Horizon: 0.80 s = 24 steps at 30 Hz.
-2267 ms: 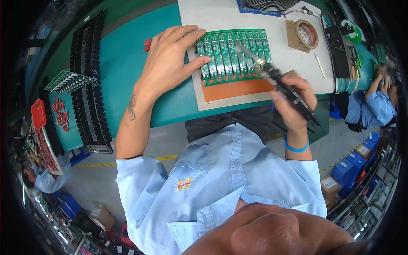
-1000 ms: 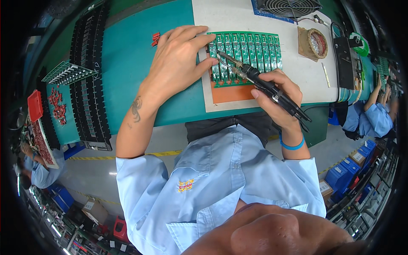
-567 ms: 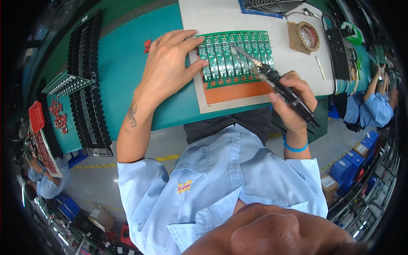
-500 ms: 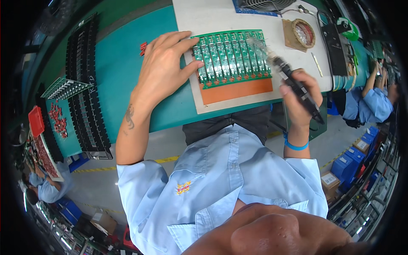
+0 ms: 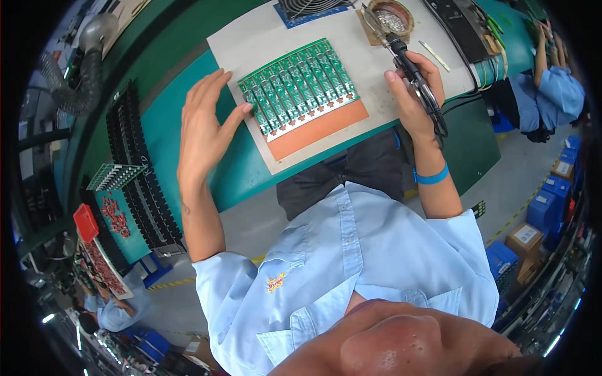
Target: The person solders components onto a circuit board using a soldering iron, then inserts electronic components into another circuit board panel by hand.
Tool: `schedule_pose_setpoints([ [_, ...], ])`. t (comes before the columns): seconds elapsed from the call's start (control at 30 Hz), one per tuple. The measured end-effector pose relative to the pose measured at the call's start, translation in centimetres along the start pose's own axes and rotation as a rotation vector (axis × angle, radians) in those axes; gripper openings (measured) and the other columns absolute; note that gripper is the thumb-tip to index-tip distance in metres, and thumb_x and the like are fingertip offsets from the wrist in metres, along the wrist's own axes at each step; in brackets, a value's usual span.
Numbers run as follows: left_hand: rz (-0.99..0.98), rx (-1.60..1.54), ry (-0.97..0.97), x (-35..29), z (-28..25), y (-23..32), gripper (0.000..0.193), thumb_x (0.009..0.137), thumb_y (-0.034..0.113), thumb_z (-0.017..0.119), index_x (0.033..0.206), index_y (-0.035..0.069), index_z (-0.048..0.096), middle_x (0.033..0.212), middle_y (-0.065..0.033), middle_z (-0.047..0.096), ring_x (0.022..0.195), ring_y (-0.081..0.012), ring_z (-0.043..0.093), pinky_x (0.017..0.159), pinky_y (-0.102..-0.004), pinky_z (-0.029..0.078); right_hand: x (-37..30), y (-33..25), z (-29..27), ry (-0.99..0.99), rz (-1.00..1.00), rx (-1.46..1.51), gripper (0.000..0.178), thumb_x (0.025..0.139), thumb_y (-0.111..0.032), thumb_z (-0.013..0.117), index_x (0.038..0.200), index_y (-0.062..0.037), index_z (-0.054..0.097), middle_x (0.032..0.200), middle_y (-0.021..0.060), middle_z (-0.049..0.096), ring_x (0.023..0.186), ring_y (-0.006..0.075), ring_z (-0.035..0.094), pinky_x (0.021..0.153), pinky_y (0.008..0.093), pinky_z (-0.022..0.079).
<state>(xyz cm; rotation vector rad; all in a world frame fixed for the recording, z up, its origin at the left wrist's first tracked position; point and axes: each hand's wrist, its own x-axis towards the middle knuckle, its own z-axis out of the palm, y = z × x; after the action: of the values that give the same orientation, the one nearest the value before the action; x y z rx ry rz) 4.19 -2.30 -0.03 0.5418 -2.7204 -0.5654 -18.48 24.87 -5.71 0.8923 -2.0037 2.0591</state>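
A black pen-shaped soldering iron point(image 5: 414, 69) is gripped in the right hand point(image 5: 414, 94), the fingers being wrapped round its handle and its metal tip pointed away from the person toward a round holder filled with coiled brass wool point(image 5: 392, 14), which the tip reaches or nearly reaches. A dark cable point(image 5: 461, 100) is seen running from the iron's rear end across the bench edge. The left hand point(image 5: 204, 128) is laid flat and spread wide on the teal bench top point(image 5: 163, 135), nothing being held in it; its thumb is pressed against the left edge of a green panel of narrow circuit boards set side by side point(image 5: 298, 84). That panel is carried on an orange rectangular backing sheet point(image 5: 320, 128), which lies tilted on a pale grey work mat point(image 5: 263, 37), between the two hands. A blue wristband point(image 5: 431, 177) is worn on the right wrist. Long black slotted racks point(image 5: 135, 169) are stood along the bench to the left, well apart from the panel.
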Motion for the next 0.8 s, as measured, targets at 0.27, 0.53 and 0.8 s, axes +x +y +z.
schedule_pose_setpoints([
  [0.27, 0.423, 0.075, -0.210, -2.7, 5.7, 12.9, 0.056, 0.092, 0.042, 0.075, 0.140, 0.016, 0.065, 0.143, 0.0006, 0.063, 0.133, -0.0243, 0.051, 0.106, -0.0531, 0.031, -0.5, 0.1, -0.2, -0.070, -0.084, -0.037, 0.044, 0.084, -0.001, 0.084, 0.124, -0.0042, 0.067, 0.102, 0.0062, 0.071, 0.078, 0.0121, 0.063, 0.072, 0.0237, 0.053],
  [0.53, 0.449, 0.124, -0.137, -1.5, 8.5, 14.4, 0.057, 0.093, 0.046, 0.072, 0.141, 0.016, 0.065, 0.142, 0.0025, 0.063, 0.132, -0.0223, 0.052, 0.111, -0.0541, 0.027, -0.4, 0.4, -0.7, -0.094, -0.056, 0.008, 0.045, 0.084, -0.002, 0.085, 0.125, -0.0044, 0.067, 0.104, 0.0067, 0.071, 0.079, 0.0125, 0.063, 0.072, 0.0241, 0.052],
  [0.8, 0.448, 0.123, -0.127, -3.5, 6.8, 13.8, 0.057, 0.094, 0.048, 0.071, 0.140, 0.015, 0.066, 0.133, 0.0022, 0.069, 0.133, -0.0204, 0.054, 0.116, -0.0581, 0.022, -0.2, -0.1, -0.8, -0.104, -0.032, 0.026, 0.042, 0.085, -0.001, 0.083, 0.124, -0.0036, 0.067, 0.107, 0.0075, 0.071, 0.082, 0.0135, 0.063, 0.075, 0.0242, 0.052],
])
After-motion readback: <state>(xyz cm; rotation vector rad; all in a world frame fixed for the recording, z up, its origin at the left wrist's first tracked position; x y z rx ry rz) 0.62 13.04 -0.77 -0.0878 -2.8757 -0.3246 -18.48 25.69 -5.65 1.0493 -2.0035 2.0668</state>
